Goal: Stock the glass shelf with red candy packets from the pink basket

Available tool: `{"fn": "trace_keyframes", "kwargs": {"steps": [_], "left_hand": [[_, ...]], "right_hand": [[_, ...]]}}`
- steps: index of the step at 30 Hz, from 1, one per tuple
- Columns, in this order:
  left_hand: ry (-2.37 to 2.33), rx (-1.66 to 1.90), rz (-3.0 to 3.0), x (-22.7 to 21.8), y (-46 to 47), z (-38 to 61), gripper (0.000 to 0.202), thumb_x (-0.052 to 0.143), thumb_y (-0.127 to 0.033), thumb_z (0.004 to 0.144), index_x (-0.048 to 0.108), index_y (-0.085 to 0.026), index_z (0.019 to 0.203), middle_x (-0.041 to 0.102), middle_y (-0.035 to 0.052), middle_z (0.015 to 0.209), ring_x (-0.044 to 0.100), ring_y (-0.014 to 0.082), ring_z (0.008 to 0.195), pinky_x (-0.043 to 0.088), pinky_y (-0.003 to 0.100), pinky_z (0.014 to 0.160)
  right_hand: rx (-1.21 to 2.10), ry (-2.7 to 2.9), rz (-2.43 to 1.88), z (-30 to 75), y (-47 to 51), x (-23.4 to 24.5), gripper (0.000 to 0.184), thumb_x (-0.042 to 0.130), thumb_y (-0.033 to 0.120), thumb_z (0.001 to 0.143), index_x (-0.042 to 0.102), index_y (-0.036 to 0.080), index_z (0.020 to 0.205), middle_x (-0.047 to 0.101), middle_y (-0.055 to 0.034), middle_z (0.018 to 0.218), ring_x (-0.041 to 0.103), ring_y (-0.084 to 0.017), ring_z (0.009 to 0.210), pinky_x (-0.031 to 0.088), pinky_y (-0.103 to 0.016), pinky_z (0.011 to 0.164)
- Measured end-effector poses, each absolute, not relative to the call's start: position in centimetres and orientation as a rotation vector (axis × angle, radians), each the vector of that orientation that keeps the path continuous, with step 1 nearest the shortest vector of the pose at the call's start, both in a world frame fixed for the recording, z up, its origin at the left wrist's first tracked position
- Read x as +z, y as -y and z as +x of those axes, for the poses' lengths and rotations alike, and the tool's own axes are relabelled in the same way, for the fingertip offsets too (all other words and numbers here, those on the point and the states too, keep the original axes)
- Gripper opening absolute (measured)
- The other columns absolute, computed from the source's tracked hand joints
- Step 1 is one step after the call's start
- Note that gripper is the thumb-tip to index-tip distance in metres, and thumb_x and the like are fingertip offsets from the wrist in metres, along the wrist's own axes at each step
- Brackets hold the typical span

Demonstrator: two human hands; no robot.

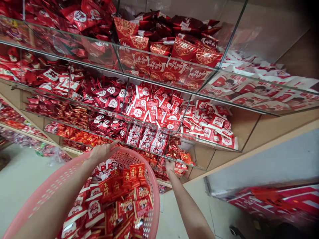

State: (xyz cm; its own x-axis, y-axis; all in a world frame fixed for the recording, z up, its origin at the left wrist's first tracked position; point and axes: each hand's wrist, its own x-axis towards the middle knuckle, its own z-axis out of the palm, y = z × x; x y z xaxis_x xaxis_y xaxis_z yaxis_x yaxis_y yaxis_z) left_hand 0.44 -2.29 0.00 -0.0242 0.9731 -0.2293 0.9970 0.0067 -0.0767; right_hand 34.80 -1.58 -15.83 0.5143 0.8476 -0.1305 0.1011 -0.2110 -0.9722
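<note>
Lower center: we see the left hand at the pink basket's far rim, the right hand at shelved red packets; we cannot tell either grip's closure or hold.

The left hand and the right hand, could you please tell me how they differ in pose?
The left hand is at the far rim of the pink basket, while the right hand reaches to red packets on the shelf. The left hand shows most of its back; the right hand shows less, its fingertips hidden or unclear. Both are bare.
</note>
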Motion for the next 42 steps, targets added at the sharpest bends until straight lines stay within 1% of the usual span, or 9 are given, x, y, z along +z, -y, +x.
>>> {"fn": "trace_keyframes", "kwargs": {"steps": [3,5,9,15,21,25,31,36,42], "left_hand": [[-2.149,-0.32,2.104,0.0,2.3,0.4,0.064,0.02,-0.061,0.087,0.026,-0.034,0.146,0.07,0.0133,0.108,0.064,0.0325,0.102,0.047,0.043,0.081],[-2.154,-0.307,2.108,0.0,2.3,0.4,0.064,0.021,-0.06,0.087,0.026,-0.035,0.146,0.07,0.0129,0.11,0.064,0.032,0.103,0.047,0.043,0.083],[-2.15,-0.29,2.122,0.0,2.4,0.5,0.063,0.02,-0.057,0.089,0.028,-0.033,0.146,0.071,0.0133,0.108,0.064,0.0317,0.101,0.046,0.044,0.083],[-2.128,-0.325,2.173,-0.2,2.3,0.5,0.067,0.019,-0.059,0.087,0.024,-0.03,0.147,0.07,0.0155,0.107,0.064,0.0345,0.099,0.048,0.045,0.08],[-2.147,-0.285,2.152,0.1,2.4,0.9,0.066,0.023,-0.059,0.087,0.03,-0.03,0.145,0.07,0.0152,0.107,0.065,0.0324,0.099,0.047,0.042,0.081],[-2.148,-0.291,2.124,0.3,2.6,1.0,0.067,0.022,-0.06,0.086,0.029,-0.03,0.146,0.07,0.0151,0.108,0.065,0.0323,0.099,0.047,0.043,0.081],[-2.164,-0.345,2.129,0.6,2.8,1.4,0.066,0.019,-0.057,0.088,0.025,-0.028,0.147,0.069,0.017,0.108,0.064,0.0331,0.1,0.047,0.043,0.081],[-2.155,-0.358,2.111,0.7,2.8,1.4,0.066,0.019,-0.059,0.087,0.024,-0.031,0.147,0.069,0.0156,0.109,0.064,0.0319,0.101,0.046,0.043,0.082],[-2.156,-0.337,2.093,0.6,2.6,1.3,0.066,0.013,-0.059,0.088,0.027,-0.031,0.146,0.068,0.0162,0.111,0.063,0.0327,0.103,0.045,0.043,0.083]], "right_hand": [[1.005,0.664,-1.553,35.6,4.0,-16.8,0.031,0.06,0.046,0.082,0.054,0.017,0.074,0.056,0.0054,0.056,0.056,-0.012,0.05,0.046,-0.025,0.049],[1.066,0.577,-1.467,36.2,6.1,-16.7,0.034,0.065,0.051,0.074,0.051,0.02,0.074,0.053,0.0075,0.052,0.057,-0.013,0.048,0.045,-0.025,0.047],[1.115,0.471,-1.305,37.3,10.5,-14.5,0.037,0.072,0.05,0.064,0.051,0.023,0.08,0.058,0.0078,0.06,0.063,-0.014,0.056,0.048,-0.025,0.053],[1.528,0.19,-0.817,36.6,16.6,-8.0,0.016,0.07,0.029,0.074,0.059,0.022,0.082,0.065,0.0054,0.071,0.058,-0.007,0.058,0.047,-0.021,0.057],[1.821,0.124,-0.629,31.7,19.8,-3.0,0.01,0.066,0.027,0.077,0.061,0.026,0.087,0.062,0.0035,0.08,0.053,-0.009,0.063,0.044,-0.022,0.058],[1.906,0.084,-0.655,29.1,20.1,-1.2,0.017,0.064,0.039,0.078,0.061,0.025,0.089,0.052,0.0035,0.072,0.046,-0.012,0.059,0.041,-0.024,0.054],[2.047,0.067,-0.608,27.3,20.3,0.7,0.046,0.059,0.064,0.073,0.062,0.019,0.082,0.042,0.0042,0.058,0.038,-0.011,0.051,0.034,-0.022,0.047],[2.025,0.217,-0.706,27.0,20.6,0.3,0.032,0.07,0.046,0.07,0.064,0.019,0.087,0.052,0.0042,0.059,0.04,-0.008,0.047,0.032,-0.019,0.045],[1.92,0.699,-0.943,26.6,20.5,0.1,0.02,0.067,0.033,0.076,0.064,0.019,0.091,0.061,0.0015,0.069,0.054,-0.012,0.065,0.041,-0.023,0.062]]}}
